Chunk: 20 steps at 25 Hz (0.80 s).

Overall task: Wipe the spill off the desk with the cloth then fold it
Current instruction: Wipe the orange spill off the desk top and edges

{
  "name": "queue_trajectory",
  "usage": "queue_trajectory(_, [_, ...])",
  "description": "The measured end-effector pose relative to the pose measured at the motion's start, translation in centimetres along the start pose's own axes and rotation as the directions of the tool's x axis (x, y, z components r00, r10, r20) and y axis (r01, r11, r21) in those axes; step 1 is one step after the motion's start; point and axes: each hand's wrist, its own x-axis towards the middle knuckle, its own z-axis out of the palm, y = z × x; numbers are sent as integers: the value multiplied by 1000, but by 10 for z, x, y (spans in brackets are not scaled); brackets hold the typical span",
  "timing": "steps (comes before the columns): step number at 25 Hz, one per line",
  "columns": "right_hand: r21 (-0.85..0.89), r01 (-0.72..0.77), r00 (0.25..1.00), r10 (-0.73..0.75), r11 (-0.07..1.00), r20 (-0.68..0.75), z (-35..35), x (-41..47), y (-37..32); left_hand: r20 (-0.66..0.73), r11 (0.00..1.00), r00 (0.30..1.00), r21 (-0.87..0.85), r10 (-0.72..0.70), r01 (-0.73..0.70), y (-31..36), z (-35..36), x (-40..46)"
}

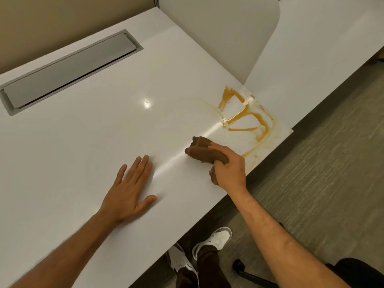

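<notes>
step: wiping stage, fold not started; spill mostly unwiped, judged from the thick streaks on the surface.
right hand (228,167): grip clenched round a bunched brown cloth (202,150), fingers curled over it, wad sticking out toward the left of the fist.
cloth position: on or just above the desk (83,142) near its front edge, just beside the near end of the spill; contact with the surface can't be told for sure.
left hand (131,188): released, fingers straight and spread, palm flat on the desk, well left of the cloth, holds nothing; looks like bracing.
spill (247,115): orange-brown liquid in looping streaks at the desk's right front corner, thin trails running toward the edge, pale smear arcs on its left side.
small bits: two pale scraps (245,103) sit in the spill; what they are is unclear.
next move calls for: pushing the cloth away and right across the streaks with downward pressure, likely several passes; working inward from the edge so liquid doesn't go over onto the floor (322,173).
risk: bunched cloth gives a small contact patch, may smear rather than lift; scraps may drag along.
other: grey recessed cable tray lid (68,71) at desk rear left, white divider panel (218,38) behind the spill, white shoes (216,240) under the desk.
</notes>
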Motion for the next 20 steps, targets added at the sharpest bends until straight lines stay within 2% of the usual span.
queue_trajectory(2, [150, -82, 986, 102, 985, -130, -27, 9, -2, -8, 999, 1000, -22, 30, -30, 9, -5, 17])
queue_trajectory(4, [87, -63, 972, 81, 994, -221, -52, 17, 4, -5, 996, 1000, -83, 20, -20, 20, -9, 34])
queue_trajectory(5, [-9, -49, 974, 45, 999, -220, -61, 19, 11, 18, 995, 1000, -99, 21, -19, 23, -8, 40])
queue_trajectory(7, [-348, 8, 998, -28, 937, -53, -70, 22, 26, 77, 997, 997, -77, 30, -24, 27, -2, 46])
queue_trajectory(8, [-542, 74, 997, -49, 837, 61, -71, 23, 37, 102, 998, 994, -49, 34, -29, 27, 3, 48])
queue_trajectory(9, [-665, 136, 989, -65, 734, 131, -69, 26, 45, 111, 999, 993, -22, 36, -34, 26, 6, 48])
queue_trajectory(10, [-716, 163, 986, -78, 678, 150, -68, 29, 51, 103, 999, 994, -6, 35, -35, 25, 9, 48])
queue_trajectory(12, [-733, 147, 989, -97, 664, 110, -64, 34, 57, 88, 999, 996, 5, 33, -34, 24, 12, 50])
queue_trajectory(15, [-685, 176, 984, -152, 707, 96, -48, 21, 62, 97, 1000, 995, -10, 27, -26, 25, 12, 50])
queue_trajectory(20, [-526, 411, 910, -301, 744, 285, 8, -55, 48, 94, 999, 995, -30, 38, -35, 23, 12, 49])
